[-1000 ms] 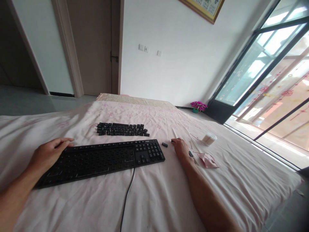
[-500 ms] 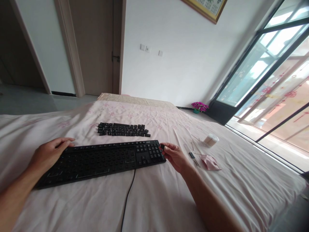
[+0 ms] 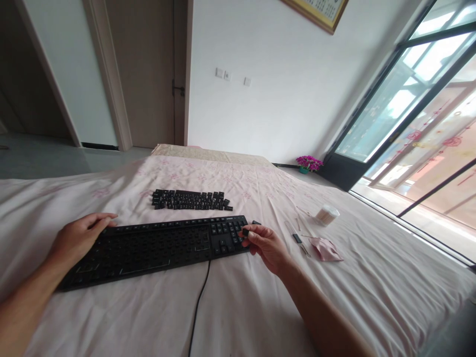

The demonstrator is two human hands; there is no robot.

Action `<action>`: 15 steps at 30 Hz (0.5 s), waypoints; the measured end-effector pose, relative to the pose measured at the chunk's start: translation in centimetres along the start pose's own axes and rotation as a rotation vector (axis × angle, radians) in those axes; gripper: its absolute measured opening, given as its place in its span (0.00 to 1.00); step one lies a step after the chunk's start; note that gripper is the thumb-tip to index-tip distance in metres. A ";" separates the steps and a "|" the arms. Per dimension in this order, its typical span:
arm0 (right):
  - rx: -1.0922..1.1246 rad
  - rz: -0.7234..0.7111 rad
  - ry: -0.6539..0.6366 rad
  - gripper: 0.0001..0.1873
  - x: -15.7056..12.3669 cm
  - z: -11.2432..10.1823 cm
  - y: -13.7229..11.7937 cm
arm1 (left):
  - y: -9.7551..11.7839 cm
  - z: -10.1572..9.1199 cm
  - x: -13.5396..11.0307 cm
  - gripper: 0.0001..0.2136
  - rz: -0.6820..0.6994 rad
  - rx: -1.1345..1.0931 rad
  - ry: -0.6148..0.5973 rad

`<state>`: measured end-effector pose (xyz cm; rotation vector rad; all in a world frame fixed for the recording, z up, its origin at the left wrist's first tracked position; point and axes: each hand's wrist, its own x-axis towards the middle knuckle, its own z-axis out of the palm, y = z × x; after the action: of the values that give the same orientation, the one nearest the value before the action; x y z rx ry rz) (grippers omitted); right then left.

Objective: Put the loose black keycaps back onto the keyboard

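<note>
A black corded keyboard (image 3: 156,248) lies slanted on the bedsheet, its main block stripped of caps while the number pad and top row keep theirs. At its far left corner, my left hand (image 3: 80,235) grips the back edge between thumb and fingers. Over the right end of the number pad, my right hand (image 3: 266,245) pinches a small black keycap (image 3: 246,231) between thumb and forefinger. Another small black piece (image 3: 256,222) shows just behind those fingers. Loose black keycaps (image 3: 191,200) lie in rows beyond the keyboard.
To the right lie a keycap puller or similar thin tool (image 3: 297,239), a pink cloth (image 3: 326,249) and a clear tub of cotton swabs (image 3: 327,215), with loose swabs nearby. The keyboard's cable (image 3: 201,297) runs toward me over the wrinkled sheet (image 3: 245,307).
My right hand has moved slightly left and down with the keycap, from beside the keyboard's right edge to over the number pad. My left hand stays at the corner.
</note>
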<state>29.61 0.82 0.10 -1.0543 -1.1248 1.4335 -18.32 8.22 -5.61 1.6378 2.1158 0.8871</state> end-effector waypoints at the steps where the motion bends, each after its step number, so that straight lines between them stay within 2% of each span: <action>1: -0.029 -0.022 0.005 0.15 -0.2 0.3 0.1 | 0.1 0.0 -0.1 0.19 -0.007 -0.006 -0.004; 7: -0.289 -0.159 0.138 0.12 -1.0 2.2 1.1 | 0.6 -0.2 -0.3 0.19 -0.015 -0.022 -0.010; 12: -0.811 -0.518 0.190 0.09 -1.8 2.6 1.0 | 0.6 -0.3 -0.3 0.19 -0.022 -0.014 -0.007; 15: -0.998 -0.641 0.162 0.09 -2.2 2.5 0.6 | 0.5 -0.2 -0.3 0.19 -0.007 -0.020 -0.005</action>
<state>27.36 -1.72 0.11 -1.2470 -1.8928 0.2210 -17.98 7.91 -5.13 1.6203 2.1010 0.8980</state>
